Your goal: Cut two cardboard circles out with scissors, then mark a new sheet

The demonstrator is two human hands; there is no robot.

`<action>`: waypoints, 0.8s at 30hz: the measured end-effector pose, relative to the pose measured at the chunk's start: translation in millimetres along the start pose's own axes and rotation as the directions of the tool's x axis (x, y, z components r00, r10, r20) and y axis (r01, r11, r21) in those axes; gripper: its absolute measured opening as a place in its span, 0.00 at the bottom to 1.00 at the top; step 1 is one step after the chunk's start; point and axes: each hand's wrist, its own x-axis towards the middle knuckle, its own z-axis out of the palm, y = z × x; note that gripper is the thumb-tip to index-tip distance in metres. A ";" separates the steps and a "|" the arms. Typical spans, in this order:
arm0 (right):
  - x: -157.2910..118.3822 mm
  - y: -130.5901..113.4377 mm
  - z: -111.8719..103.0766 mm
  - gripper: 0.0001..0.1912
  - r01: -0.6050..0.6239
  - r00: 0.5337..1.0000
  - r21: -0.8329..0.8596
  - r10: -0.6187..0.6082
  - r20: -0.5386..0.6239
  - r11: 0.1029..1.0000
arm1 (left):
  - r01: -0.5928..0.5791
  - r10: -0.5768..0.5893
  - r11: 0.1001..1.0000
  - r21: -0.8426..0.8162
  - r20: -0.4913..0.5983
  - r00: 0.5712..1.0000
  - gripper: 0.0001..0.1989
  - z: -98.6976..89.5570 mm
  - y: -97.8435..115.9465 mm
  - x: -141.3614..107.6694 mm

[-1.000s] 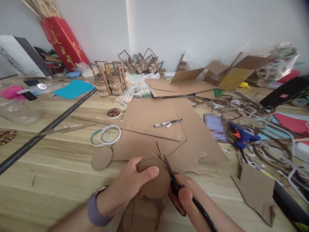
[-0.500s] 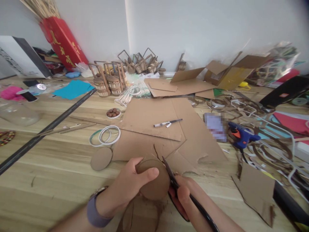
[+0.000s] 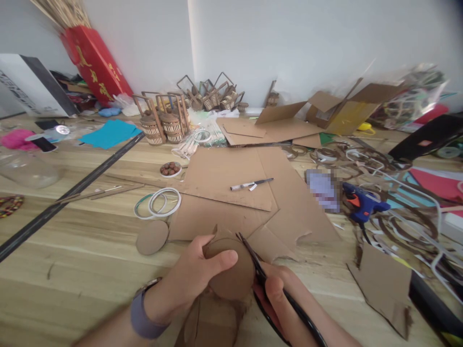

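A round piece of brown cardboard (image 3: 233, 272) is pinched in my left hand (image 3: 195, 274), thumb on top, fingers beneath. My right hand (image 3: 277, 294) is wrapped round the handles of black scissors (image 3: 257, 267), whose blades lie along the disc's right edge, tips a little apart near its top. A thin torn strip of cardboard sticks up at the disc's upper left. Below the disc hangs or lies more cut cardboard, partly hidden. Another cardboard disc (image 3: 152, 237) rests on the table to the left.
Large cardboard sheets (image 3: 224, 168) lie ahead, with a pen (image 3: 252, 184) on top. White rings (image 3: 164, 202) and a dish of brown balls (image 3: 170, 168) are at left. A blue glue gun (image 3: 363, 202) and cardboard scraps are at right; small baskets (image 3: 171, 123) stand behind.
The scissors' handles have spread apart and the blade tips have shifted slightly left. The cardboard strip above the disc has moved left. My left hand has hardly moved.
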 end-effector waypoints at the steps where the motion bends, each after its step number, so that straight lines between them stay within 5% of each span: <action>1: 0.7 -1.6 -0.8 0.38 -0.015 1.000 0.011 0.015 0.015 1.000 | -0.004 0.004 1.000 -0.004 0.009 1.000 0.25 0.1 0.4 0.3; 8: 13.5 -24.4 -9.2 0.40 0.048 0.998 0.066 -0.050 0.028 0.997 | 0.006 0.004 0.993 -0.120 0.083 0.997 0.25 3.7 3.7 -0.1; 15: 8.5 -17.0 -7.3 0.21 -0.296 0.954 0.207 0.301 0.008 0.932 | 0.051 -0.033 0.966 -0.255 0.076 0.997 0.31 5.7 3.5 3.2; 21: 11.2 -17.2 1.5 0.17 -0.276 0.946 0.291 0.313 -0.089 0.916 | 0.040 0.081 0.922 -0.386 0.292 0.953 0.23 12.1 -1.8 -1.0; 24: 13.9 -19.1 4.2 0.19 -0.253 0.945 0.287 0.300 -0.133 0.924 | 0.040 0.095 0.919 -0.393 0.318 0.943 0.25 14.9 -6.5 -4.1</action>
